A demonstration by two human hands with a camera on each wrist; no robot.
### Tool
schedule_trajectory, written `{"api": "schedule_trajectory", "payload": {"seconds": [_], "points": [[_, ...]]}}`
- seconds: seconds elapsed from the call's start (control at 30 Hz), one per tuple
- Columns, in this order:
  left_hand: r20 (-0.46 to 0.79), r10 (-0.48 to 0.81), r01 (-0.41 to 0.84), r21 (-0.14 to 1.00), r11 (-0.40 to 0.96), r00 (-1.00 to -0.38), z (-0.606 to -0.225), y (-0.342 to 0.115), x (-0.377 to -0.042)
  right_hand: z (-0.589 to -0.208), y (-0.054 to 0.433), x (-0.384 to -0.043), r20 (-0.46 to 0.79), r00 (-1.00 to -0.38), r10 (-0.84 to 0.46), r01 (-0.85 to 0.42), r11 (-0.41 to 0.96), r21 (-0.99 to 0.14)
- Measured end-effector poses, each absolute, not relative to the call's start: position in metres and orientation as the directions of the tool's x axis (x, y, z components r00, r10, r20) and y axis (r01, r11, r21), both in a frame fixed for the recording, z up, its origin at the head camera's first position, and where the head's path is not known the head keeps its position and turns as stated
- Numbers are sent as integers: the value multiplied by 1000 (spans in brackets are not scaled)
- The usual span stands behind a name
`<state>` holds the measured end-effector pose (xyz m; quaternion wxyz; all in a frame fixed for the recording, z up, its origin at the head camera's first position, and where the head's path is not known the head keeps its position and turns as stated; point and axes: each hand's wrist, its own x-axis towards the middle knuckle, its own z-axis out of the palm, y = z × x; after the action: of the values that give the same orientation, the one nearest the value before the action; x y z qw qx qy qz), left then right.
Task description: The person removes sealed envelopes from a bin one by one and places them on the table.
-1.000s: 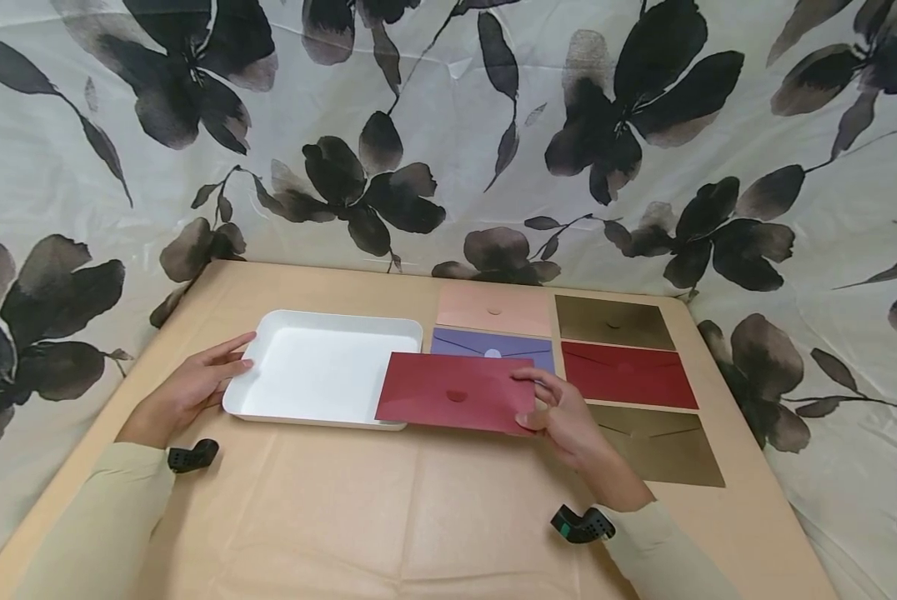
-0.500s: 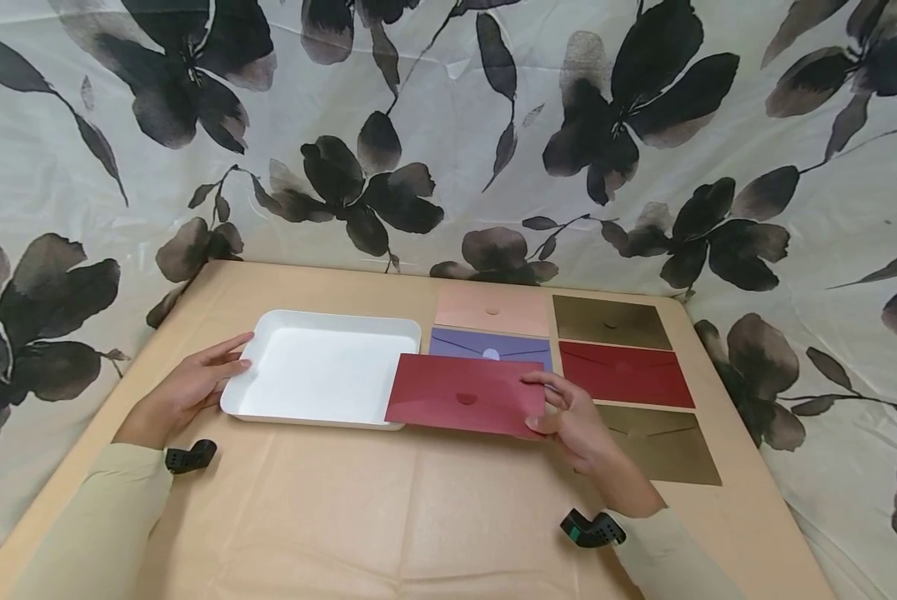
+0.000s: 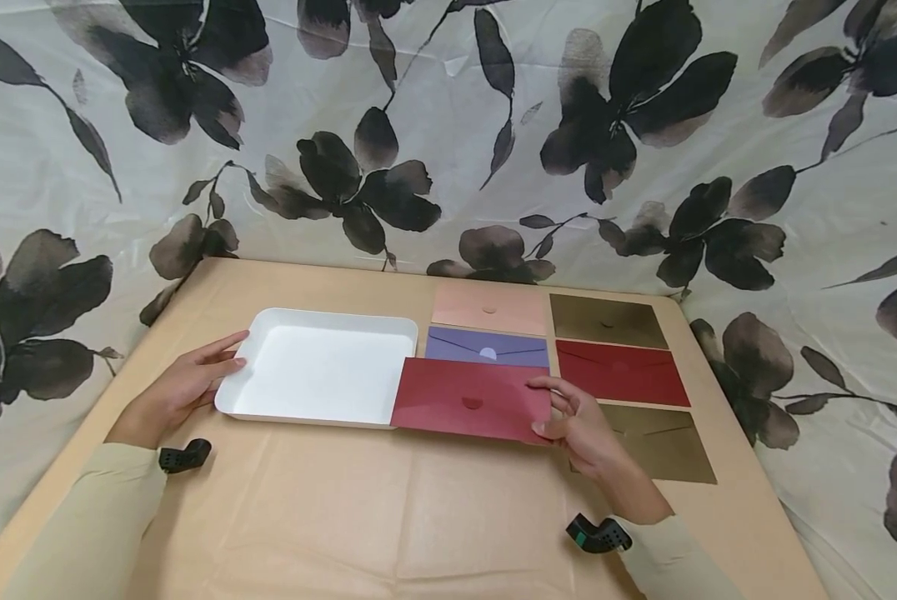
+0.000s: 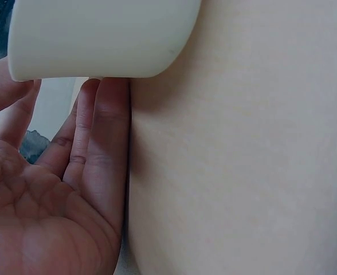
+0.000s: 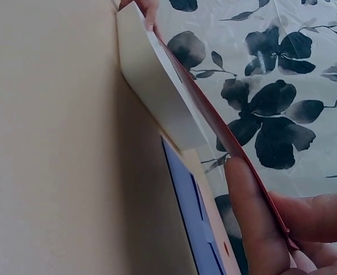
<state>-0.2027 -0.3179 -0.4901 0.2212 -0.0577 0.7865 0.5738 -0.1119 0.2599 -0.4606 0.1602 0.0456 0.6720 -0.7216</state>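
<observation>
My right hand [image 3: 583, 425] pinches the right edge of a dark red envelope [image 3: 448, 404] between thumb and fingers. In the right wrist view this envelope [image 5: 237, 143] is edge-on, raised off the table. Its left end overlaps the right rim of a white tray [image 3: 321, 367]. At the tray's left side my left hand [image 3: 178, 392] grips the edge. The left wrist view has the thumb at the tray wall [image 4: 100, 40] and the other fingers [image 4: 108, 126] low against it, their tips hidden. Nothing lies inside the visible part of the tray.
Right of the tray, more envelopes lie flat: a pink one [image 3: 489, 307], a blue-violet one [image 3: 486, 345] partly covered, a brown-gold one [image 3: 609, 321], a bright red one [image 3: 621, 371] and another brown-gold one [image 3: 662, 442]. A floral sheet [image 3: 448, 125] hangs behind the table [image 3: 343, 517].
My right hand has carried the dark red envelope slightly right and nearer to me, so less of the tray is covered. The left hand stays at the tray's edge.
</observation>
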Motion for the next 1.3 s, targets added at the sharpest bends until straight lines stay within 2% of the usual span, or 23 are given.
{"api": "schedule_trajectory", "payload": {"seconds": [0.4, 1.3], "points": [[-422, 157, -353, 872, 339, -893, -489, -318, -204, -463, 268, -108, -273, -939, -207, 291, -58, -955], [-429, 154, -361, 870, 337, -890, -487, -318, -203, -468, 277, -99, -297, -938, -180, 310, -49, -950]]}}
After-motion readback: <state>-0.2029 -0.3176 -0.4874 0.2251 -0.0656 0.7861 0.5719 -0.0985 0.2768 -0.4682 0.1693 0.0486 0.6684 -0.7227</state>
